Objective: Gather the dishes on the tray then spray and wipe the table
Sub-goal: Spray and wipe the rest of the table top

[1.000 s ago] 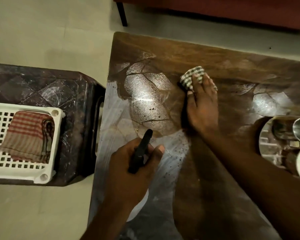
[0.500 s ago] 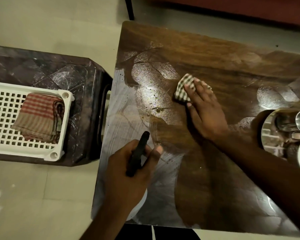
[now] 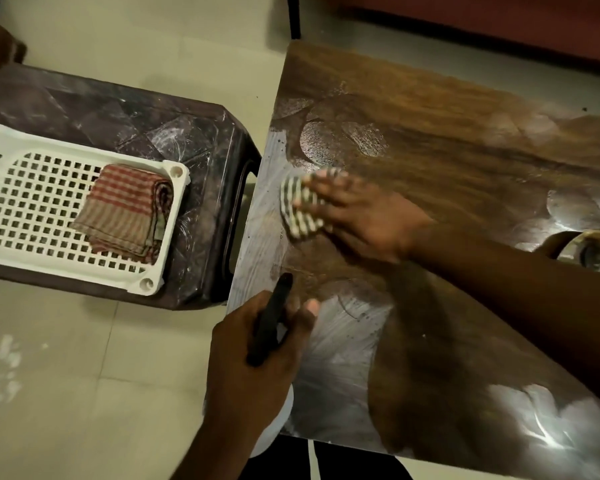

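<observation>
The wooden table (image 3: 447, 140) fills the right half of the view, with shiny wet patches on its surface. My right hand (image 3: 364, 216) presses a checked cloth (image 3: 298, 209) flat on the table near its left edge; the hand is blurred. My left hand (image 3: 253, 362) grips a spray bottle (image 3: 269, 323) with a black head and a white body, held upright at the table's near left edge. At the right border, a round metal tray (image 3: 575, 247) shows only in part; what it holds is hidden.
A dark plastic stool (image 3: 187, 140) stands just left of the table. On it lies a white perforated basket (image 3: 32, 202) holding a folded red striped towel (image 3: 125, 209). A dark furniture leg (image 3: 293, 15) stands beyond the table's far corner. Pale tiled floor (image 3: 84, 375) surrounds everything.
My right hand has slid the checked cloth leftward and nearer, from mid-table to the left edge. The left hand keeps hold of the spray bottle. The tray has slipped mostly out of view.
</observation>
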`<state>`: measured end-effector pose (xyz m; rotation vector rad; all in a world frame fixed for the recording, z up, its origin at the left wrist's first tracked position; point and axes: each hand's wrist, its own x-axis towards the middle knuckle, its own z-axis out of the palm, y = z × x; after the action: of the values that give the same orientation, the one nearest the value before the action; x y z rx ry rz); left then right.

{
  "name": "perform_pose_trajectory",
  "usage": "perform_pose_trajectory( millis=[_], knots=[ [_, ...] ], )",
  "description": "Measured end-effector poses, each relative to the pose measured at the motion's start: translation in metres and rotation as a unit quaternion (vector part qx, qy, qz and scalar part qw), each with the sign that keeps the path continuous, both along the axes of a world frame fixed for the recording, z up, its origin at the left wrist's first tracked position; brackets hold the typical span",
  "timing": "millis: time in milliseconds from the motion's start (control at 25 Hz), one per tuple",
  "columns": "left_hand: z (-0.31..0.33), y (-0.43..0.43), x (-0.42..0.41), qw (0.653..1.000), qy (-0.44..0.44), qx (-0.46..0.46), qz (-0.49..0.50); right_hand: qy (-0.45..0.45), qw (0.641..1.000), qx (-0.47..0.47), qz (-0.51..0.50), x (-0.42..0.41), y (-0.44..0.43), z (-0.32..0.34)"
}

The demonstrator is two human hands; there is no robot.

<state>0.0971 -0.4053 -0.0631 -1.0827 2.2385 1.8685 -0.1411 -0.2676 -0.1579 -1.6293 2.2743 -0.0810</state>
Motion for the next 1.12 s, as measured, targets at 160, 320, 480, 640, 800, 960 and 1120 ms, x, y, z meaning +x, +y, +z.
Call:
perform_pose_trajectory(
  millis=[160,320,480,640,800,960,1120],
  knots=[
    [-0.004,-0.008,0.007,0.999,-0.007,-0.014,0.031,-0.062,0.943,-0.037,-0.325,-0.008,-0.060,0.006],
    [-0.009,-0.017,0.014,0.997,-0.021,-0.065,0.036,-0.052,0.998,-0.020,0.032,0.065,-0.039,0.000],
    [-0.008,-0.027,0.015,0.998,-0.013,-0.040,0.056,-0.030,0.966,-0.013,0.255,0.043,-0.031,-0.003],
    [-0.007,-0.026,0.014,0.998,-0.017,0.001,0.067,-0.024,0.994,-0.023,-0.101,-0.029,-0.081,0.006],
    [-0.009,-0.030,0.017,0.997,-0.024,0.007,0.071,-0.034,0.963,-0.029,-0.266,-0.017,-0.105,0.004],
    [-0.012,-0.034,0.024,0.998,-0.016,-0.034,0.047,-0.055,0.995,-0.044,0.073,0.080,-0.062,-0.003],
    [-0.013,-0.036,0.030,1.000,-0.012,-0.006,-0.012,-0.053,0.962,-0.019,0.266,0.068,-0.026,-0.005]
  ],
)
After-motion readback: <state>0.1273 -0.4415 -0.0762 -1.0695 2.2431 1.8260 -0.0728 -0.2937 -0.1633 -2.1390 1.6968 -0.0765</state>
